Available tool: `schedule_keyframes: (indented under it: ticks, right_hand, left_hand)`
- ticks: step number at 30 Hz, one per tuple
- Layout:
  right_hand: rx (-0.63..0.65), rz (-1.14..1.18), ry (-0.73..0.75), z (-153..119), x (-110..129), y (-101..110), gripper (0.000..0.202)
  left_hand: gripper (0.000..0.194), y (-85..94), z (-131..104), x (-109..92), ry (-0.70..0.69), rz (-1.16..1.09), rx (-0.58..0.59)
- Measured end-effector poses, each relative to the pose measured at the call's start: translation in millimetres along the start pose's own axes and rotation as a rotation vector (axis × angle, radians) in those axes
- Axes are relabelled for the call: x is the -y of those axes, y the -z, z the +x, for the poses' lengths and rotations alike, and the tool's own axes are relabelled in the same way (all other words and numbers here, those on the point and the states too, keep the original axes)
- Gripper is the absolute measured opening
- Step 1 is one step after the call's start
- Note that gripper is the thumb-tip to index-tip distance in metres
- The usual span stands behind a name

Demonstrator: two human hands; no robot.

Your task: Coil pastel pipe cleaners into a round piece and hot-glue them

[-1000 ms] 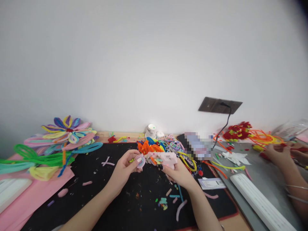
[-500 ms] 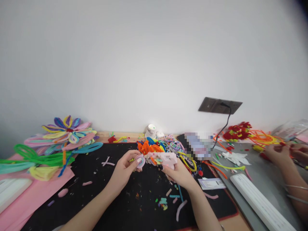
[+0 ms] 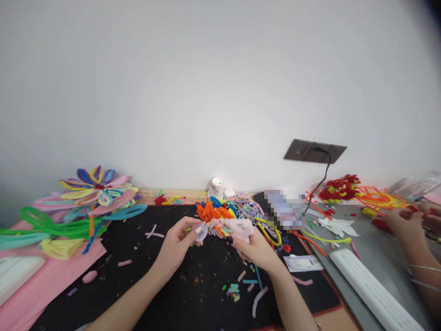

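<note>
My left hand pinches a small pastel coil of fuzzy pipe cleaner, pink with blue, between thumb and fingertips. In my right hand is a pale pink box-shaped object; its exact kind I cannot make out. Its left end points toward the coil, close to it, and whether they touch is unclear. Multicoloured fuzzy bits show at that end. Just behind both hands sit orange pipe cleaner loops and a heap of mixed pipe cleaner pieces.
A black mat strewn with scraps lies below. Left are a pipe cleaner flower and green loops on pink paper. A paper cup stands by the wall. Right are a white bar and a co-worker's hands.
My hands and what they hold stay almost in place. At the right, the co-worker's hands have shifted slightly.
</note>
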State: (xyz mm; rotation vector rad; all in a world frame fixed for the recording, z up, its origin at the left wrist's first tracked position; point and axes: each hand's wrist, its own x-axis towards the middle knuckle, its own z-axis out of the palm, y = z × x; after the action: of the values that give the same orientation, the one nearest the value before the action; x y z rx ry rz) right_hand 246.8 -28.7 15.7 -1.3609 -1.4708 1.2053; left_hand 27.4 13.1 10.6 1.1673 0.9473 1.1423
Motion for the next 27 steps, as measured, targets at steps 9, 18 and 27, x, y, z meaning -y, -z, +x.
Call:
schedule_keyframes:
  ticks: [9,18,27]
  right_hand:
    - [-0.007,-0.008,0.001,0.2,2.2,-0.4,0.011]
    - [-0.019,-0.105,0.083,0.1,9.1,0.0,0.02]
    - [0.095,-0.412,0.159,1.8,9.9,-2.3,0.014]
  left_hand:
    - [0.025,1.0,0.6,1.7,-0.012,0.018,0.008]
    - [0.033,5.8,4.9,5.0,-0.02,0.018,-0.094]
    - [0.037,9.2,7.8,8.0,-0.039,0.008,-0.178]
